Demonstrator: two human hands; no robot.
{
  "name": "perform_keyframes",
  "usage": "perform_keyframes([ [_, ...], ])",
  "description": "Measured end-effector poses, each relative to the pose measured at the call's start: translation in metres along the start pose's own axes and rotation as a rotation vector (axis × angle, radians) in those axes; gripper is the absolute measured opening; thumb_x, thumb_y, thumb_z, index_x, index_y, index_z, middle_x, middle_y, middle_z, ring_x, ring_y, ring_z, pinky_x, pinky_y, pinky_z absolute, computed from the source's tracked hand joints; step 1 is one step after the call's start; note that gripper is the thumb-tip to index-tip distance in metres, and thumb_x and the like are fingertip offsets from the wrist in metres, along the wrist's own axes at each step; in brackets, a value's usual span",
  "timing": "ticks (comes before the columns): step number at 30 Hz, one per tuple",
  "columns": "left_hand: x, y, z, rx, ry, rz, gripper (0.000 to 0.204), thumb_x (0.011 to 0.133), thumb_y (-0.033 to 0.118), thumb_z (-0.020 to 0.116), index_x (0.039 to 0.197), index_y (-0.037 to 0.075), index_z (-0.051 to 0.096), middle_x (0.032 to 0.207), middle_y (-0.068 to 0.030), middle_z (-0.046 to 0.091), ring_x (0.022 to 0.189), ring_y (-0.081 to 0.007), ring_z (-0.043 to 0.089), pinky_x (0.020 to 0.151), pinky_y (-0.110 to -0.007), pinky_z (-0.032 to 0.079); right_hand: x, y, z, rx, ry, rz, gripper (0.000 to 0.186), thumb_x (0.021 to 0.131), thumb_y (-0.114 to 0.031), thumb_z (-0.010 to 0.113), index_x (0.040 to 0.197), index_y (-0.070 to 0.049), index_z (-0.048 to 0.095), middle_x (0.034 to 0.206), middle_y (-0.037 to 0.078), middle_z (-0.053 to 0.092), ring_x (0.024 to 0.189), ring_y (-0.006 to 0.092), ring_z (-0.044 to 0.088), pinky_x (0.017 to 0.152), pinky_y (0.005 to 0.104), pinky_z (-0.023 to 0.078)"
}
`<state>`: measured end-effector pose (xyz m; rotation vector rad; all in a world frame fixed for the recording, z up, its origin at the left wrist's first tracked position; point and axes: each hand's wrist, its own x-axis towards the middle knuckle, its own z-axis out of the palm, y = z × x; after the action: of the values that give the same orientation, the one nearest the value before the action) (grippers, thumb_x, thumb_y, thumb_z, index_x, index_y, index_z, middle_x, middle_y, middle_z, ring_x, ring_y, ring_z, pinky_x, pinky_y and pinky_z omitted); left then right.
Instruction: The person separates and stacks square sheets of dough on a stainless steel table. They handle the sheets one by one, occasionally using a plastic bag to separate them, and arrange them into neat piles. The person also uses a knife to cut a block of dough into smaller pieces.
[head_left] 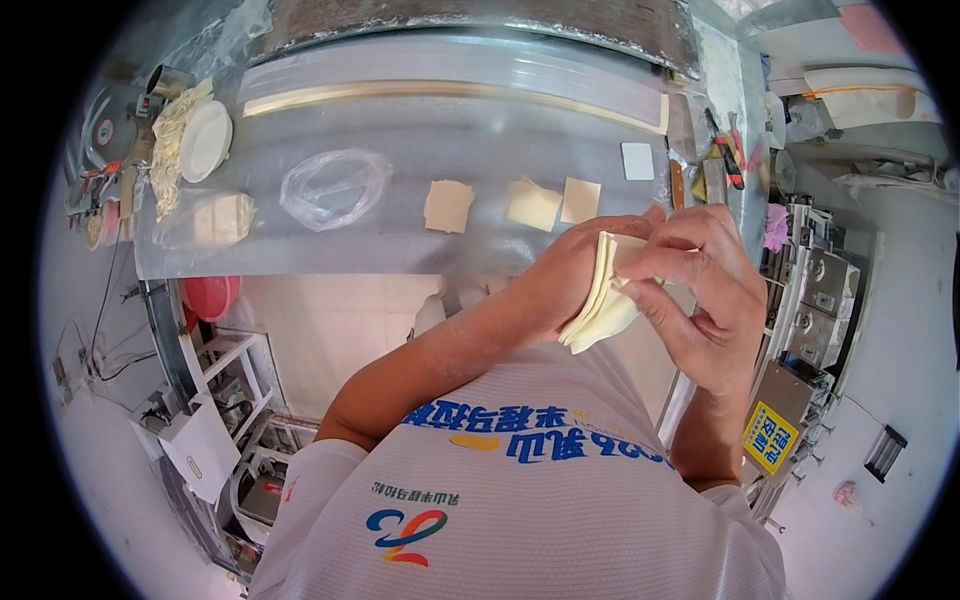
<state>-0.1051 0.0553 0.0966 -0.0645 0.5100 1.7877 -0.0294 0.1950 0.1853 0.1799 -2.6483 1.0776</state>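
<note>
A stack of thin, pale yellow dough wrappers [605, 305] is held up in front of my chest, beyond the near edge of the metal table. My left hand [572, 268] is wrapped round the stack from behind, with several layers showing at its edge. My right hand [712, 295] pinches the upper right part of the wrappers between thumb and fingers. On the table beyond lie a square dough piece [449, 206], a second uneven one [534, 204] and a third square [581, 201] close beside it.
The metal table [400, 150] carries a crumpled clear plastic bag [335, 190], a bagged pale block [222, 219], a white plate [206, 141] and loose dough strips [168, 140]. A long wooden strip [450, 92] runs along the back. A white card [637, 161] and red-black tools [728, 160] are at right.
</note>
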Motion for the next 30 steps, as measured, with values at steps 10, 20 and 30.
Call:
perform_keyframes([
  [10,0.0,0.013,-0.003,0.076,-0.026,-0.095,0.039,0.111,0.028,0.06,0.138,0.0,0.062,0.119,-0.0073,0.07,0.102,-0.0125,0.069,0.082,-0.027,0.056,0.002,-0.008,-0.01,0.055,0.009,0.127,0.023,0.078,-0.007,0.087,0.098,-0.002,0.078,0.103,0.011,0.072,0.094,0.0267,0.064,0.082,0.0378,0.051],
  [20,-0.001,0.004,-0.001,0.318,-0.041,0.116,0.031,0.11,0.019,0.054,0.13,-0.002,0.065,0.106,-0.008,0.07,0.09,-0.0114,0.069,0.071,-0.026,0.055,0.001,0.0,0.002,0.047,0.057,0.132,0.024,0.075,0.0,0.087,0.098,-0.005,0.078,0.102,0.008,0.07,0.091,0.0259,0.064,0.079,0.0349,0.051],
  [30,0.009,0.008,-0.004,0.013,0.046,-0.147,0.035,0.108,0.035,0.063,0.124,0.003,0.07,0.103,-0.0048,0.072,0.086,-0.0117,0.072,0.071,-0.026,0.058,-0.004,0.003,-0.004,0.062,0.024,0.022,0.024,0.076,0.002,0.086,0.097,-0.002,0.074,0.096,0.009,0.071,0.096,0.0278,0.061,0.085,0.0381,0.048],
])
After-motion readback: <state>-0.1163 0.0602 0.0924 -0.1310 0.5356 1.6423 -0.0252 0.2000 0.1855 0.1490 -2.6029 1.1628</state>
